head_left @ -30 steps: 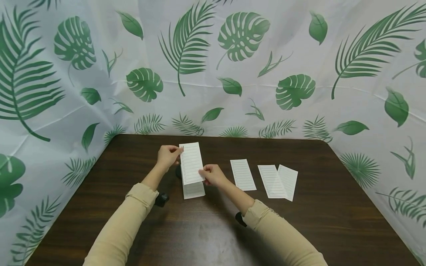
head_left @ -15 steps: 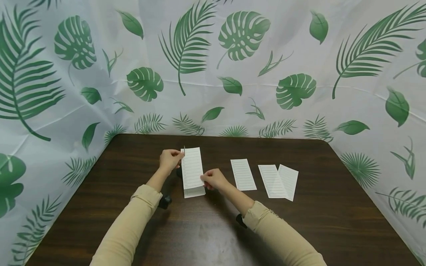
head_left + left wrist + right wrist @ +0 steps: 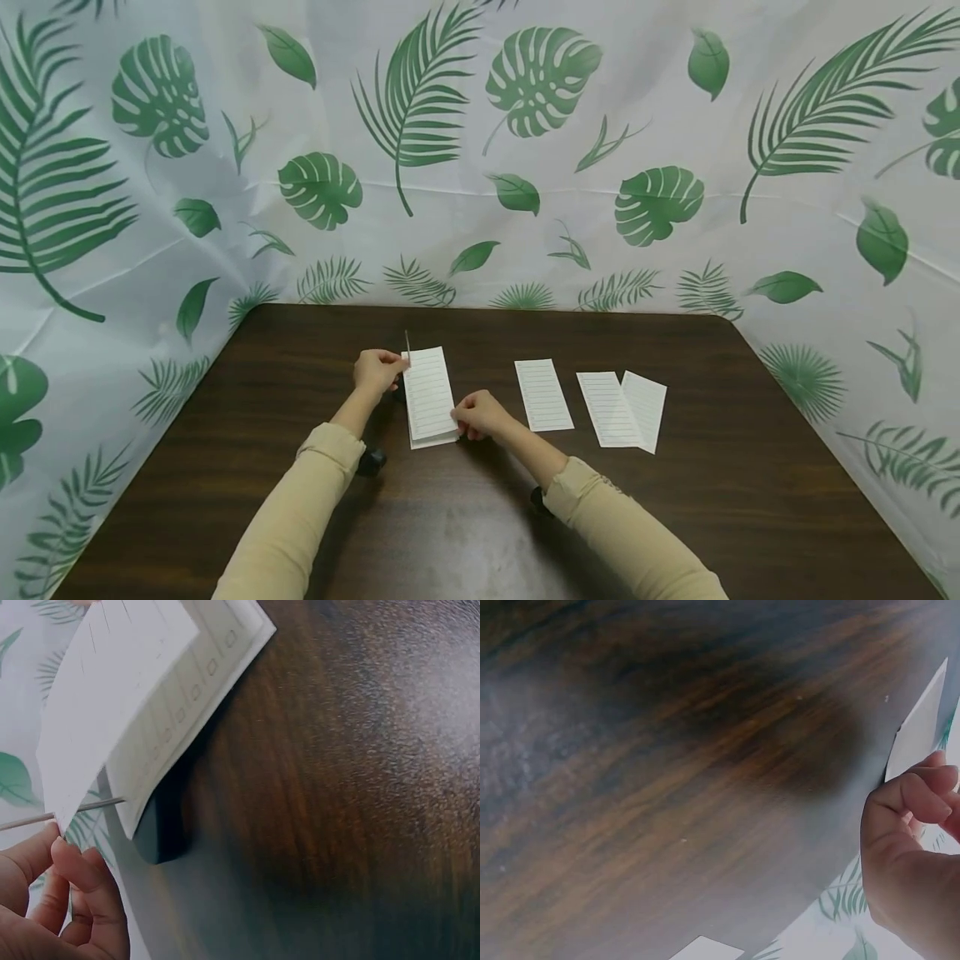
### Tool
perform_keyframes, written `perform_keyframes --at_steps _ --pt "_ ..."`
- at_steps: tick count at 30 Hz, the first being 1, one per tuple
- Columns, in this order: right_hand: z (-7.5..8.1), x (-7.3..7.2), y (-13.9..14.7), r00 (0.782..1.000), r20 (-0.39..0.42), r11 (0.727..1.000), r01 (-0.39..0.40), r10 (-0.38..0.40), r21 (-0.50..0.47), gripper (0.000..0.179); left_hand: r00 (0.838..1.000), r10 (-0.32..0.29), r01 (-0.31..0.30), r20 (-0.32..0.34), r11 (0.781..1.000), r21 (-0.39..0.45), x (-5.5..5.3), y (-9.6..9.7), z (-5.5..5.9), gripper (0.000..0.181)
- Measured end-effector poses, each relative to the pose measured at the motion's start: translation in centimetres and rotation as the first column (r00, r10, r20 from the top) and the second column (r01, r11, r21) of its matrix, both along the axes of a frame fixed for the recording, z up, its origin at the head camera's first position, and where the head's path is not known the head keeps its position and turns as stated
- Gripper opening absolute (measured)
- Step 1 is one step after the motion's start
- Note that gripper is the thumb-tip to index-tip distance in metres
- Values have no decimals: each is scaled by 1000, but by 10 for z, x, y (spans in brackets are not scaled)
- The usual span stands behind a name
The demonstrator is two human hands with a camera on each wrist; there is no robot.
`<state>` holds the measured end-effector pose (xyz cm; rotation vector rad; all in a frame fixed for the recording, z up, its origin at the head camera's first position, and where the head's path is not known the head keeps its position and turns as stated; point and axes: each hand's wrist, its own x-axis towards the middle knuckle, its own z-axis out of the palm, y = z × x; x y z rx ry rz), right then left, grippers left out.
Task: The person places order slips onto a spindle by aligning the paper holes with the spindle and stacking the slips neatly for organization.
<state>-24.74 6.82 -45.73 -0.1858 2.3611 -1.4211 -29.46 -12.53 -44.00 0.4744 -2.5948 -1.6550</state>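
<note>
In the head view my left hand (image 3: 377, 371) pinches the upper left corner of a white lined paper slip (image 3: 429, 396). My right hand (image 3: 480, 415) pinches its lower right edge. A thin metal rod of a bill spike (image 3: 407, 340) rises by the left fingertips. Seen from the left wrist, the rod (image 3: 101, 804) runs through the slip near its corner and down into lower slips (image 3: 214, 675). Those rest on the spike's black base (image 3: 163, 829). A gap shows between the held slip and the ones below it.
To the right on the dark wooden table (image 3: 480, 533) lies a single lined slip (image 3: 544, 395). Beyond it, another slip (image 3: 606, 408) overlaps a tilted one (image 3: 647, 408). A leaf-patterned curtain (image 3: 450, 167) hangs behind the table.
Both hands have lowered the slip toward the slips beneath, whose showing strip has narrowed. The rod's tip now stands out above the slip at the left fingers.
</note>
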Motion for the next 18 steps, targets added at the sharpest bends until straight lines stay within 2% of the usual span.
perform_keyframes --at_steps 4,9,18 --pt "0 1 2 1000 -2 1000 -27 27 5 20 1000 -3 3 -1 1000 -15 0 1 -5 20" --pt "-1 2 2 999 -8 999 -49 49 -1 23 999 -37 36 -17 998 -54 0 1 -10 20" --pt "-3 3 -1 992 -66 988 -103 111 115 26 999 -32 28 -27 988 -155 3 2 -14 18"
